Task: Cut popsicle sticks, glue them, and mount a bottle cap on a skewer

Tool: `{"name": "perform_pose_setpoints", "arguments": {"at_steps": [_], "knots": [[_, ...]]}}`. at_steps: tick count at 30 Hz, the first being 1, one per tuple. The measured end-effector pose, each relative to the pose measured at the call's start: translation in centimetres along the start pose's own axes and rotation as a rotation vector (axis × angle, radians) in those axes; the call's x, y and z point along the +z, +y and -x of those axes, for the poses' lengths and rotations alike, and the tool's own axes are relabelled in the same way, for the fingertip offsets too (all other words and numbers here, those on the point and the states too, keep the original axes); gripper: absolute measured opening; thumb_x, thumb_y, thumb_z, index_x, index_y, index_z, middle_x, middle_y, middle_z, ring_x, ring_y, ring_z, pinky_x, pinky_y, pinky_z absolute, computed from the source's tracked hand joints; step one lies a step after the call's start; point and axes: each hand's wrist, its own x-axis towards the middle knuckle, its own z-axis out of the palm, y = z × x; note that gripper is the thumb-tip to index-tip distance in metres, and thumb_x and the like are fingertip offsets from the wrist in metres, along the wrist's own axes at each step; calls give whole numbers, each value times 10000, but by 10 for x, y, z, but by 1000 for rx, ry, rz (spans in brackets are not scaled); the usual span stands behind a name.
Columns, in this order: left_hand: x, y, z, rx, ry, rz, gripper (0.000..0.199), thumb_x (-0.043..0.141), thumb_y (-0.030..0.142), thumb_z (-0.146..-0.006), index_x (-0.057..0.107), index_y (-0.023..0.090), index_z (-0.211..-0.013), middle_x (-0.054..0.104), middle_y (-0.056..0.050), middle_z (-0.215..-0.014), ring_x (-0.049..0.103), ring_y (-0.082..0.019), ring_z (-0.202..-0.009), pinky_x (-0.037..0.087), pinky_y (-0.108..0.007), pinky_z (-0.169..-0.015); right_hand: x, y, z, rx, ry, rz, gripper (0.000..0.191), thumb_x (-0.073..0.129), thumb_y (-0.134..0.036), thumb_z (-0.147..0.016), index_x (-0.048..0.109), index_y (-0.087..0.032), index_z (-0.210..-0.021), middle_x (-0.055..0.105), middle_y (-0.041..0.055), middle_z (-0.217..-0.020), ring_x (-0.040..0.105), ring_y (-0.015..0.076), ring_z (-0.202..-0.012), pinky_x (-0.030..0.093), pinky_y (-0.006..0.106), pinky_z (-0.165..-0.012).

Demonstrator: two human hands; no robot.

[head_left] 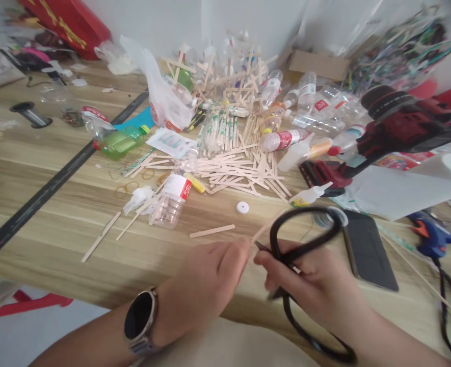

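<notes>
My right hand [313, 275] grips a pair of black scissors [305, 250] around the middle, near the pivot. Their large looped handles are spread above and below the fingers, and a dark pointed tip shows toward my left hand. Closed, my left hand [213, 270] wears a watch at the wrist and pinches a thin wooden stick [261, 233] that pokes out past the knuckles. The fingers' undersides are hidden. Just beyond the hands lie a loose craft stick [212, 231] and a white bottle cap [242, 207].
A pile of craft sticks [236, 171] and several plastic bottles fill the back. A clear bottle [170, 199] lies left of centre. At right are a glue bottle [311, 195], a phone [369, 250], a red-black power tool [378, 132] and a blue glue gun [433, 234].
</notes>
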Motion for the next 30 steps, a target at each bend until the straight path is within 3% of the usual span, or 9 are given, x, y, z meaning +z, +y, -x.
{"name": "perform_pose_setpoints", "arguments": {"at_steps": [3,7,9,15,18,21,23,27,30], "knots": [[1,0,1,-40,-2,55,186,364,125,-999,517,115,-1104,709,-39,-807,667,-157,-701,476,-254,-615,1,-2,-2,100,-66,-119,512,450,-211,-1002,624,-197,-520,650,-15,-517,600,97,-446,433,202,-426],[-5,5,-2,-360,-112,356,162,408,234,-1003,553,183,-952,640,19,-728,593,-121,-623,405,-234,-558,-4,4,1,-263,91,384,362,362,-230,-1038,667,-140,-865,698,28,-628,612,132,-497,422,274,-481],[-8,8,-4,-474,-144,519,178,423,283,-1002,549,195,-912,614,25,-738,561,-111,-637,393,-229,-575,-7,8,3,-356,99,514,351,303,-221,-1053,629,-121,-968,691,30,-641,611,135,-511,405,287,-496],[-12,8,-12,-791,-270,1181,292,415,473,-991,529,206,-960,480,65,-656,414,-80,-565,337,-194,-525,-7,13,4,-381,137,557,228,378,-159,-1021,597,-105,-1049,688,34,-672,613,154,-553,409,297,-540],[-9,6,-15,-952,-326,1425,281,492,480,-954,489,207,-891,382,94,-595,263,-68,-478,218,-198,-436,-3,11,4,-230,141,318,238,439,-186,-1003,642,-160,-883,671,2,-609,604,130,-498,441,256,-500],[-4,2,-17,-960,-215,1396,291,525,483,-937,482,202,-872,394,93,-596,274,-65,-491,223,-200,-456,4,9,8,35,110,-68,334,510,-234,-975,600,-200,-655,632,-34,-516,588,94,-419,434,187,-405],[-2,0,-17,-940,-118,1311,284,511,488,-943,499,204,-939,421,88,-602,313,-70,-510,249,-203,-480,6,9,11,113,93,-165,347,528,-253,-963,601,-203,-628,642,-34,-521,604,94,-422,447,173,-397],[-3,0,-18,-862,-142,1168,299,489,462,-952,554,188,-1055,484,62,-621,410,-93,-564,312,-217,-532,4,8,16,119,97,-34,324,541,-258,-950,625,-208,-641,698,3,-621,661,138,-522,501,219,-481],[-5,3,-18,-818,-154,1006,306,456,452,-962,598,182,-937,507,44,-629,444,-100,-567,331,-220,-527,0,4,16,78,125,50,248,548,-245,-948,644,-209,-723,729,13,-704,693,152,-602,523,224,-542]]}}
